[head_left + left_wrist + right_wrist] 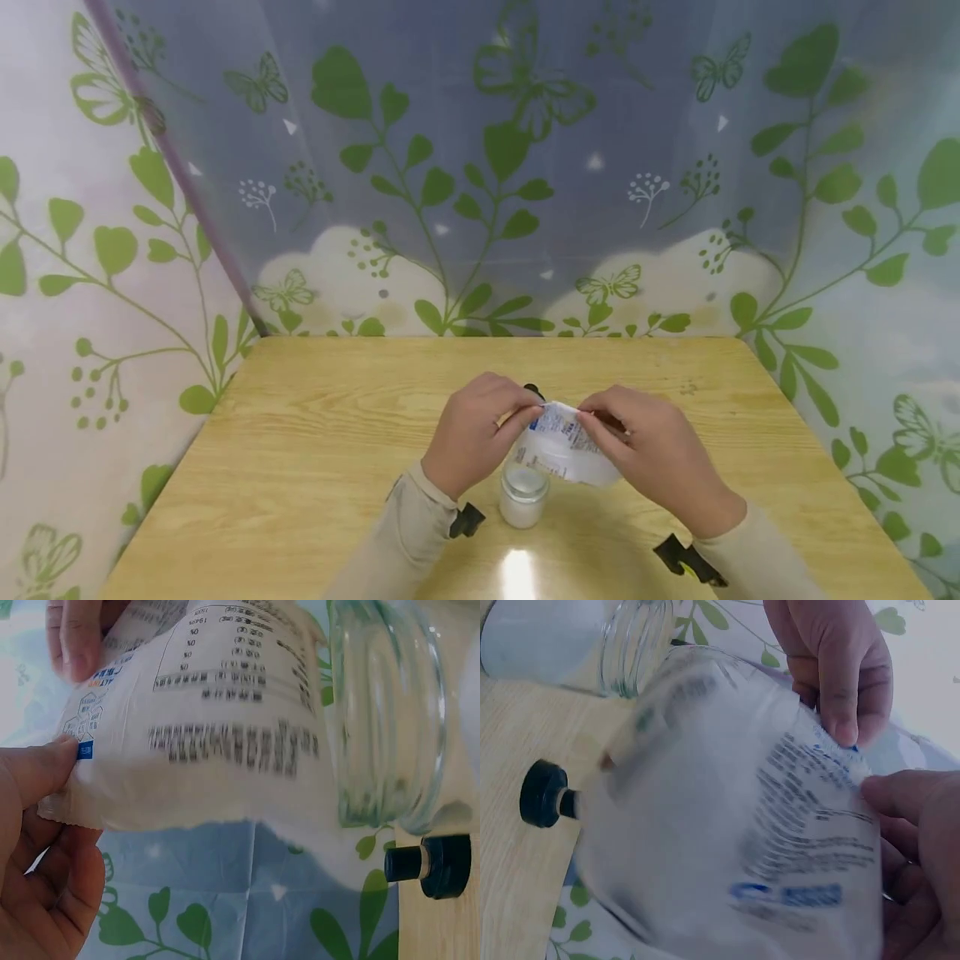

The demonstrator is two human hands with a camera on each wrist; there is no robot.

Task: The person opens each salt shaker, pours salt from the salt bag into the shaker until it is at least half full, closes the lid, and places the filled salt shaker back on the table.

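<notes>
Both hands hold a white printed salt bag (564,446) by its top edge. My left hand (480,429) pinches the left end between thumb and fingers, and my right hand (656,446) pinches a spot farther right. Blue lettering and dark print cover the bag in the left wrist view, including a table of percentages. Just in front of the bag stands an upright, lidless glass jar (523,496) with white contents. From the head, the bag's lower left part overlaps the jar's rim.
Behind the bag lies a small black knob-shaped piece with a narrower stem (442,866), mostly hidden in the head view. A wooden table (337,417) is under everything, enclosed by leaf-patterned curtains (450,208) at the back and sides.
</notes>
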